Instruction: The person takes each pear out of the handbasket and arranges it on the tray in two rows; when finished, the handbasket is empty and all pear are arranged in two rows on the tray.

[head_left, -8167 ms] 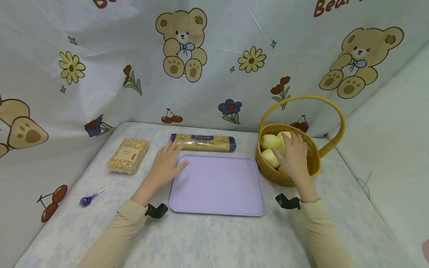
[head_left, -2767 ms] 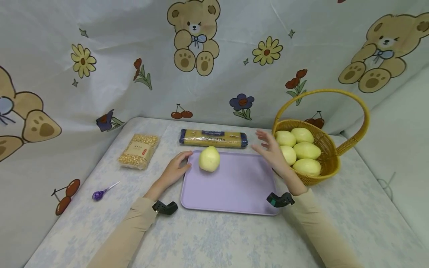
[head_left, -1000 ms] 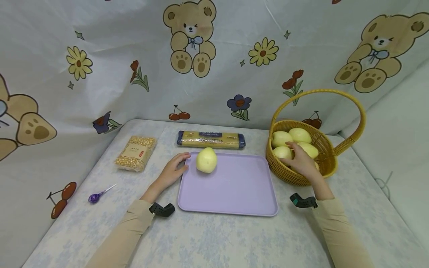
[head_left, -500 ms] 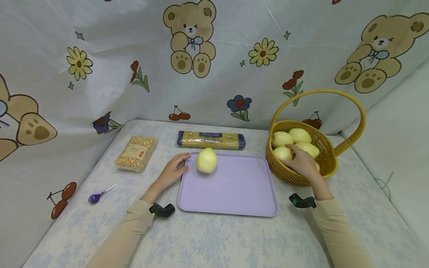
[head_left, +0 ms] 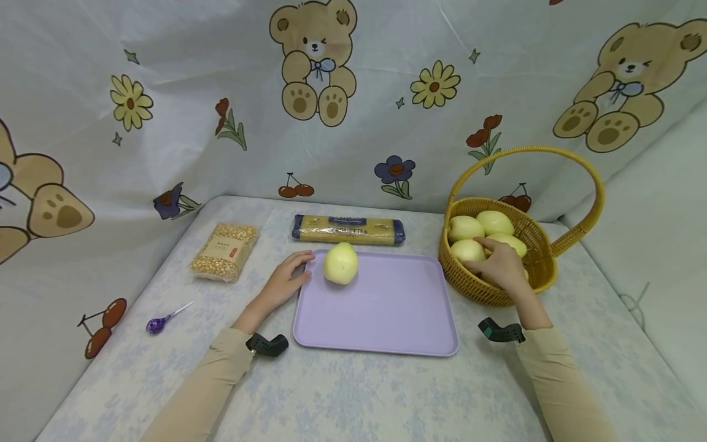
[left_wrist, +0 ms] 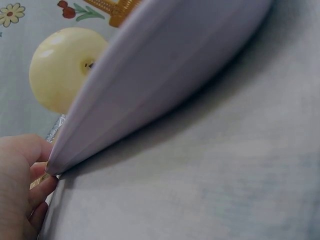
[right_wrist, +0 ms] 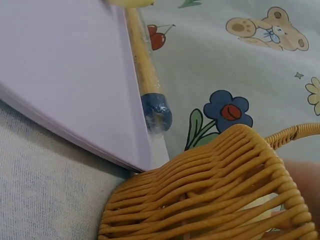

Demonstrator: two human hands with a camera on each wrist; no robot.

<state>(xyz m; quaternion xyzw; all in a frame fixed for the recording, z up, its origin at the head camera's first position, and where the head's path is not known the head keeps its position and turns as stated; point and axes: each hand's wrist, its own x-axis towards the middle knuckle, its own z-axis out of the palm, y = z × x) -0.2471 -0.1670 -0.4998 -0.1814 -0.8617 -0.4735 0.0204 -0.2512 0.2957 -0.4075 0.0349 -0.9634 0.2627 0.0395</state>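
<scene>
In the head view my left hand (head_left: 285, 282) grips the far left corner of a lilac tray (head_left: 381, 313). The left wrist view shows its fingers (left_wrist: 40, 192) curled at the tray's corner. A pale yellow pear (head_left: 340, 264) rests on the tray near that corner. At the right, my right hand (head_left: 499, 267) reaches into a wicker basket (head_left: 544, 276) from the front. It holds the front pear, mostly hidden under the palm. Its thumb and index finger lie beside the left pear (head_left: 468, 250). More pears (head_left: 494, 223) lie around it. In the right wrist view the basket wall (right_wrist: 200, 200) hides most of the hand.
Behind the tray lies a spaghetti packet (head_left: 348, 230). A bag of corn kernels (head_left: 223, 252) and a purple lollipop (head_left: 157, 325) are to the left. The basket's tall arched handle (head_left: 533, 149) rises over the fruit. A bear-print cloth (head_left: 353, 147) hangs behind the table.
A pear has come from the basket onto the tray since the oldest frame. My left hand has taken the tray's corner. My right hand has returned into the basket, barely moving this last second.
</scene>
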